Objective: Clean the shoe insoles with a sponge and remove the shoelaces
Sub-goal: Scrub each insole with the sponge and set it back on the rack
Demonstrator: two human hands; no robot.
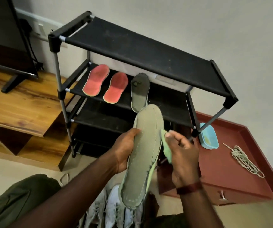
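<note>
The left hand (127, 150) is gripping a grey-green insole (143, 155), the right hand (184, 156) pinching a green sponge (167, 151) against its right edge. On the rack's second shelf (167, 100) two red insoles (97, 80) are lying toward the left end — a grey insole (140, 89) beside them. Shoelaces (246, 160) are lying near the red cabinet (223, 171)'s right edge.

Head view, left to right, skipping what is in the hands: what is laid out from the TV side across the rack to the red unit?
Television → first pink insole → second pink insole → grey insole on the shelf → blue tub → loose shoelaces.
</note>
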